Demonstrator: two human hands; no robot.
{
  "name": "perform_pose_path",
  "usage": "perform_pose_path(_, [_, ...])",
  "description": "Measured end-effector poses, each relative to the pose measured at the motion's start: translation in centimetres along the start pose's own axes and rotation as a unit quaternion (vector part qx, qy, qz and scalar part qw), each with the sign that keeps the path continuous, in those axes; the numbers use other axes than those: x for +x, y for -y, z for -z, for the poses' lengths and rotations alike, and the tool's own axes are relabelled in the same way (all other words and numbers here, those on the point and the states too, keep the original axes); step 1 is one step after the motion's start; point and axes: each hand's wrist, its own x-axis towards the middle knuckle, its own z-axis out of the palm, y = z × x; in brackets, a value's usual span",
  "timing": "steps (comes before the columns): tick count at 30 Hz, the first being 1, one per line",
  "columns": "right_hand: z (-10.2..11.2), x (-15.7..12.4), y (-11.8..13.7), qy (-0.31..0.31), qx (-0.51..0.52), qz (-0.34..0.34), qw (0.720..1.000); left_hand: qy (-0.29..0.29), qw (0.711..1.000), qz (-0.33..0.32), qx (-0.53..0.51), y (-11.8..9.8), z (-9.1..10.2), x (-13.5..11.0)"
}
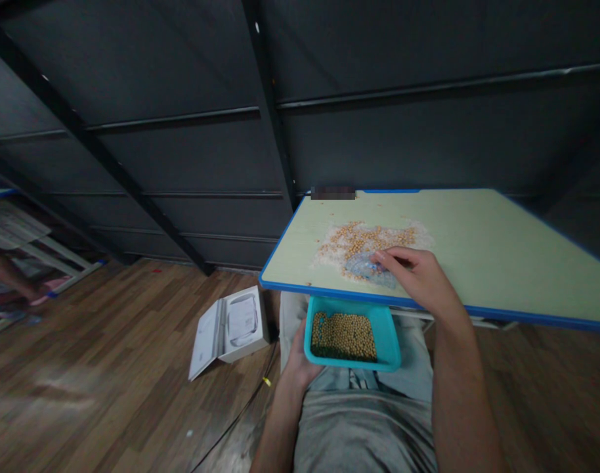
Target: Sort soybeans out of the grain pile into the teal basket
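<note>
A pale green table with a blue rim (501, 243) carries a scattered heap of yellow beans mixed with white grains (364, 240). My right hand (418, 276) rests on the heap's near edge, fingers bent and pressed on a small clear plastic piece (366, 269). Below the table's front edge, my left hand (297, 358) grips the left side of a teal tray (386, 332) holding yellow beans over a dark layer, held above my lap.
An open white box (228, 328) lies on the wooden floor to the left, with a thin cable (241, 414) running past it. Dark metal wall panels and slanted beams stand behind the table. A blurred figure is at the far left edge (4, 272).
</note>
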Motion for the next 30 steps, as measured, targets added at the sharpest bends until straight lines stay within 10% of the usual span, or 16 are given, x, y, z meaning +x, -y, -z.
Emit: perform_pose_path(30, [0.0, -0.1, 0.2, 0.0, 0.0, 0.002, 1.0, 0.014, 1.0, -0.012, -0.017, 0.4, 0.9, 0.1])
